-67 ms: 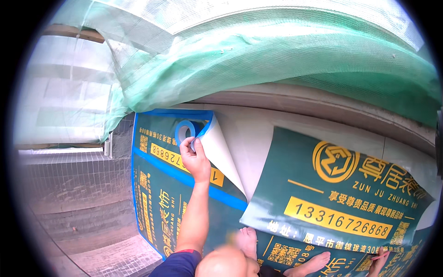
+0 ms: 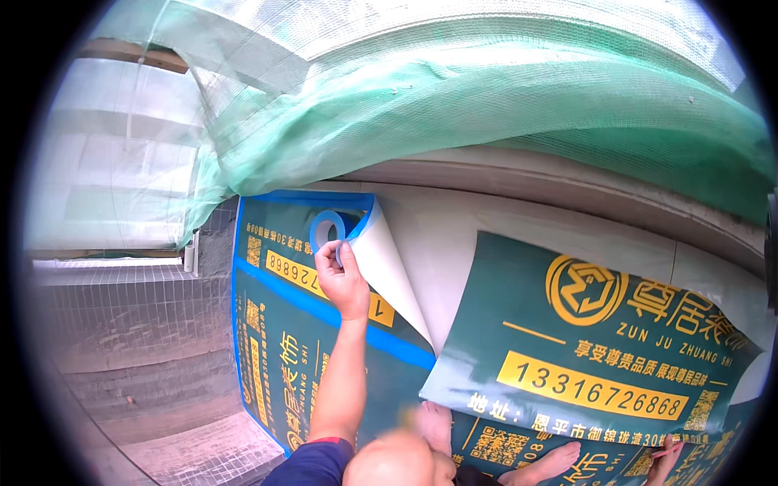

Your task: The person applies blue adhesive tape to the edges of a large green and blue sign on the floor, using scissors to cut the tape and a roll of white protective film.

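Note:
My left hand (image 2: 344,283) reaches forward with its fingers closed at the lower rim of a roll of blue tape (image 2: 321,231). The roll is over a green printed floor sheet (image 2: 275,316), beside its folded-back corner, whose pale underside (image 2: 389,275) shows. At the lower right, my right hand (image 2: 666,460) is partly cut off by the view. Its fingers are closed around a thin reddish thing, too small to name, at the near edge of a loose green printed sheet (image 2: 478,324). This sheet's left part curves up.
Blue tape strips (image 2: 316,300) run along and across the laid sheet. My bare feet (image 2: 555,463) stand on the sheeting. Bare pale tiles (image 2: 438,235) show between the sheets. Green netting (image 2: 486,105) hangs beyond a low ledge (image 2: 519,170). A grey tiled wall (image 2: 146,324) is at the left.
The far left corner of the loose sheet has dipped slightly toward me and to the left. Both hands have hardly moved.

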The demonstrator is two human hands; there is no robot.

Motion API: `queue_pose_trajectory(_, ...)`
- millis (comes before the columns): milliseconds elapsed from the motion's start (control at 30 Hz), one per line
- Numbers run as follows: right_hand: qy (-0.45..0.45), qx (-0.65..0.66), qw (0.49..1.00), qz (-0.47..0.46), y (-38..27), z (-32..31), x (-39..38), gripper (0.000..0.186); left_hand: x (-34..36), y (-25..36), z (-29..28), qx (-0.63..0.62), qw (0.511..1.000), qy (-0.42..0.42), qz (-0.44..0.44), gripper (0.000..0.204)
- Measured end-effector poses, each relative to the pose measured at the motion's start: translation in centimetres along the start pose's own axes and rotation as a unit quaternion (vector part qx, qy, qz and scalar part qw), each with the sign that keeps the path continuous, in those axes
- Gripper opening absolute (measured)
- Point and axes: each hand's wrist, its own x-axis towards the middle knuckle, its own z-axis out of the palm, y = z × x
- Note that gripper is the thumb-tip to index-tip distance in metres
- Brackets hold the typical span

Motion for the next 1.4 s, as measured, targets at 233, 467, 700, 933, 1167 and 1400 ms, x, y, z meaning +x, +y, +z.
queue_pose_trajectory(233,0.014,0.013,0.998,-0.054,-3.6,4.6,-1.3,0.027,-0.1,2.3,-1.6,0.011,0.999,0.028,0.027,0.013)
queue_pose_trajectory(467,0.057,-0.167,0.977,-0.122,-5.8,3.4,-3.2,0.014,-0.4,2.5,-3.7,-0.012,0.999,0.046,0.001,0.013)
queue_pose_trajectory(700,-0.014,-0.383,0.874,-0.299,-11.1,9.8,-4.1,0.043,-0.7,1.7,-5.3,0.012,0.998,0.057,-0.024,0.018)
queue_pose_trajectory(933,-0.116,-0.529,0.792,-0.282,-18.9,26.4,-10.9,0.048,0.2,-0.1,-7.3,-0.089,0.975,-0.008,-0.202,0.024)
queue_pose_trajectory(1167,-0.108,-0.64,0.675,-0.351,-25.9,33.5,-18.1,0.055,-1.5,-5.7,-8.0,-0.222,0.942,-0.099,-0.232,0.05)
queue_pose_trajectory(1400,-0.426,-0.547,0.527,-0.491,-34.3,58.5,-34.3,0.04,-5.3,-7.4,-9.2,-0.28,0.904,-0.02,-0.322,0.052)
